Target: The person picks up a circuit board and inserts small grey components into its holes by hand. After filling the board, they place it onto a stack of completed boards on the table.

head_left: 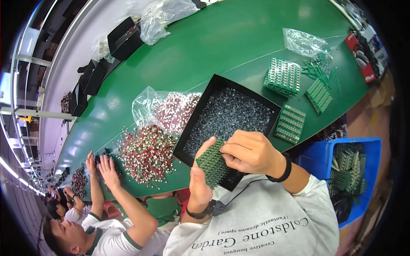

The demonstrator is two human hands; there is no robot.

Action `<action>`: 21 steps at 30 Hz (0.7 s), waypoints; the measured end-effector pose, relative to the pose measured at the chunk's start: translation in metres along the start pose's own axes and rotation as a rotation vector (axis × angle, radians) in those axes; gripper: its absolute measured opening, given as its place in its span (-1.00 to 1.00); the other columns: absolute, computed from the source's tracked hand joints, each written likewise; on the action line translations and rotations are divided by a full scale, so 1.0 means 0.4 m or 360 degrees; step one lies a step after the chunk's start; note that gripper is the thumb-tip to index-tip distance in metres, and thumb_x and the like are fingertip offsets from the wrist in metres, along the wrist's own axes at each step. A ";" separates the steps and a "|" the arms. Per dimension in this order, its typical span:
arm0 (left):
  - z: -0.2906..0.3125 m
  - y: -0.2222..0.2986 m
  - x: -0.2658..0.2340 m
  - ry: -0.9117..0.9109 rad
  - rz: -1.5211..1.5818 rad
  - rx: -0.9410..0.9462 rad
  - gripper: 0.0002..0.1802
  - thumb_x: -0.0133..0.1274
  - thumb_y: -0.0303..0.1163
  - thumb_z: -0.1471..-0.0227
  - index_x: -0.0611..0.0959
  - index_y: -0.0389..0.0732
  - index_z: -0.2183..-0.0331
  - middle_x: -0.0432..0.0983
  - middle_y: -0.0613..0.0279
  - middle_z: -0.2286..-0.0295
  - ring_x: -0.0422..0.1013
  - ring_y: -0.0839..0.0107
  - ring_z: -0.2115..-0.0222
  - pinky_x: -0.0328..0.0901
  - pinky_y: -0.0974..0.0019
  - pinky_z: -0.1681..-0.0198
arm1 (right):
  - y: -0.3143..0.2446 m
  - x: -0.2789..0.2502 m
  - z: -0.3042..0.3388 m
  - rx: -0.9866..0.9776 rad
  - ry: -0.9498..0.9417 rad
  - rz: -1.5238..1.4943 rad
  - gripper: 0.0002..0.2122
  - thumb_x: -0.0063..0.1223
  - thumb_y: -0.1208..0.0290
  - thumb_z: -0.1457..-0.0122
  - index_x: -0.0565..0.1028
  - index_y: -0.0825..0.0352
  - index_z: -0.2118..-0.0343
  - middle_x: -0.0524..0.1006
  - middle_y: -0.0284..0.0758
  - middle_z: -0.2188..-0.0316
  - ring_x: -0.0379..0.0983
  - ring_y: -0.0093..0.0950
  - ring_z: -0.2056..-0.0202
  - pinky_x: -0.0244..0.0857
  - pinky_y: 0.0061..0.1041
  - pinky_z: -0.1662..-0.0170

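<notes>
Green rectangular circuit-board panel (212,164), one: clasped in my left hand (200,183), over the shallow black rectangular box (195,119). My right hand (252,149): fingertips pinched together at panel's edge; I cannot tell on what.

So the bench (188,55) is solid green, and the tray (197,112) is plain black, filled with speckled grey-blue bits (239,111). Left of the tray there's a pile of parts (145,153), red and white, kinda confetti-like. The panel (212,165) over the tray's near corner is green with tight rows of pale dots. Right of the tray: green boards (282,77) with silvery-white rows, plus a bright blue bin (367,202).
</notes>
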State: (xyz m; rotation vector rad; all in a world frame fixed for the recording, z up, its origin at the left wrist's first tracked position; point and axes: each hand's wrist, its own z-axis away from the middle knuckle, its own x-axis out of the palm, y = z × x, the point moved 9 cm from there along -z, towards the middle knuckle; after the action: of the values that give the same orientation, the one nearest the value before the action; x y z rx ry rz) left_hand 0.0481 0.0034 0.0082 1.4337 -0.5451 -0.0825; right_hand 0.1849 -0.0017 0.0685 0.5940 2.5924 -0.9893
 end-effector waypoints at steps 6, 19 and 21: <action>-0.008 0.010 0.005 0.0021 -0.0007 0.0070 -0.02 -0.36 0.30 -0.31 0.18 -0.47 -0.29 0.38 -0.17 -0.11 0.42 0.20 -0.06 0.27 0.16 -0.19 | 0.010 -0.029 0.018 0.0012 0.0098 -0.0016 -0.78 0.23 0.72 0.22 0.54 0.38 0.43 0.49 -0.34 0.53 0.45 -0.37 0.57 0.38 -0.46 0.52; -0.002 0.004 0.006 -0.0012 0.0038 0.0001 -0.08 -0.35 0.25 -0.32 0.19 -0.45 -0.28 0.46 -0.10 -0.04 0.44 0.18 -0.03 0.30 0.13 -0.15 | 0.011 -0.009 0.011 0.0018 0.0010 0.0037 -0.84 0.24 0.62 0.15 0.50 0.36 0.45 0.45 -0.33 0.52 0.46 -0.38 0.50 0.38 -0.47 0.51; -0.004 0.003 0.004 -0.0024 -0.0027 0.0004 -0.07 -0.35 0.26 -0.32 0.21 -0.44 -0.27 0.46 -0.12 -0.03 0.45 0.18 -0.02 0.33 0.13 -0.14 | 0.016 -0.012 0.022 0.0015 0.0015 0.0043 -0.84 0.23 0.63 0.15 0.50 0.36 0.46 0.44 -0.32 0.52 0.46 -0.37 0.51 0.39 -0.47 0.51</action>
State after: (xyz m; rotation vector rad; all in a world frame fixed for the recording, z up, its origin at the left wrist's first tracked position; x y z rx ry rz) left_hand 0.0498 0.0043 0.0099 1.4410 -0.5457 -0.1060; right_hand 0.1931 -0.0047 0.0606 0.6359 2.5820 -0.9927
